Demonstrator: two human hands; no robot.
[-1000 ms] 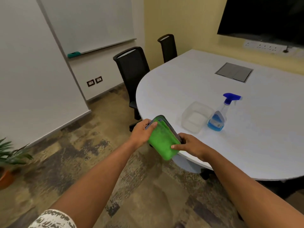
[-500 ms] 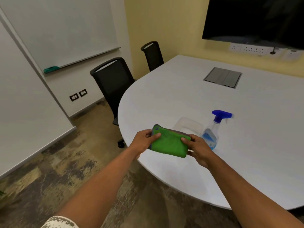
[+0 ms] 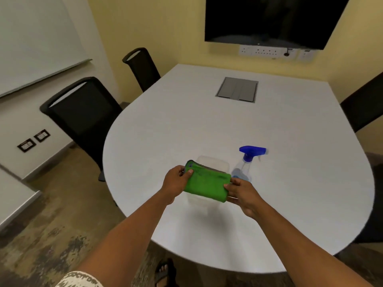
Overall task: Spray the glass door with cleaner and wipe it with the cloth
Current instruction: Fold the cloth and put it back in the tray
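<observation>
Hands (image 3: 176, 181) (image 3: 241, 193) grip folded cloth (image 3: 206, 186) above, maybe touching, container (image 3: 215, 163).

A white table (image 3: 186, 125) with a rounded near end fills the middle of the room, a grey hatch (image 3: 237, 90) set into its top. Two black chairs (image 3: 83, 114) stand along its left side, and another (image 3: 364, 106) on the right. On the yellow far wall (image 3: 165, 27) hangs a dark screen (image 3: 269, 17) above a row of sockets (image 3: 267, 52). A whiteboard (image 3: 31, 38) covers the left wall, with two switch plates (image 3: 34, 140) lower down. The floor (image 3: 51, 235) is mottled brown.
</observation>
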